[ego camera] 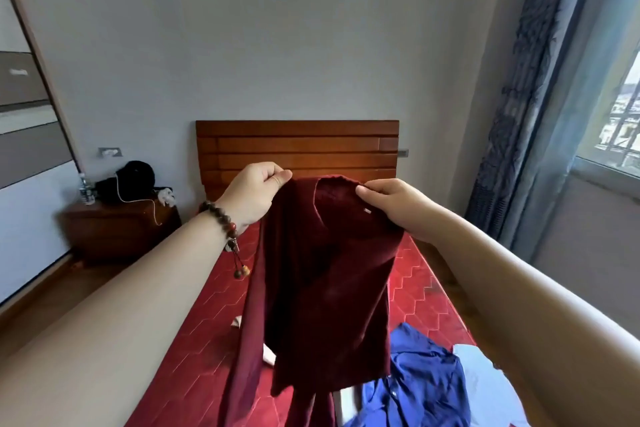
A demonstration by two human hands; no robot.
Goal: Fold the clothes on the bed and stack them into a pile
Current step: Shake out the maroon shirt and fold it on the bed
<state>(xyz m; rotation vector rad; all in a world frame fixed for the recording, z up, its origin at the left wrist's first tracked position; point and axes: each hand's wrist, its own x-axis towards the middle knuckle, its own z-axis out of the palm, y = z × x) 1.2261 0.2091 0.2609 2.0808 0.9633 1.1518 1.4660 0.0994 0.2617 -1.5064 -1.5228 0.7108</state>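
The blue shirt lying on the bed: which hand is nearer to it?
Right. The right hand grips the maroon top's shoulder, up above the blue shirt on the same side. The left hand pinches the opposite shoulder, farther across.

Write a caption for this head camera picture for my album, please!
Both hands, left and right, hold up a dark red top over the red bed, blue shirt waiting.

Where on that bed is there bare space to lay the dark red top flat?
The red bedspread lies bare between the headboard and the blue shirt. The near right corner is crowded: blue shirt and pale blue cloth.
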